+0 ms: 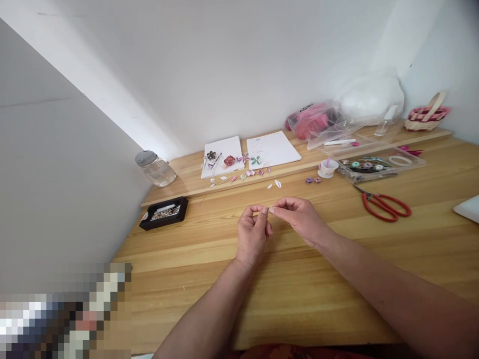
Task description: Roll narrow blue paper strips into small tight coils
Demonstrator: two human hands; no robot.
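Observation:
My left hand (pixel 253 230) and my right hand (pixel 299 217) meet above the wooden table (pixel 194 284), thumbs and forefingers pinched almost tip to tip. Whatever lies between the fingertips is too small to make out. Just beyond the hands are white petal-shaped pieces (pixel 277 183). A row of small coloured petal pieces, with a pink one (pixel 234 178), runs along the shelf edge. Behind them, a red flower (pixel 229 160) and a green one (pixel 255 160) rest by white paper sheets (pixel 275 148).
Red-handled scissors (pixel 385 205) lie at the right, near a clear box of supplies (pixel 374 167) and a white spool (pixel 328 168). At the left are a black tray (pixel 181 212) and a clear jar (pixel 159 172). A small basket (pixel 426 118) stands back right.

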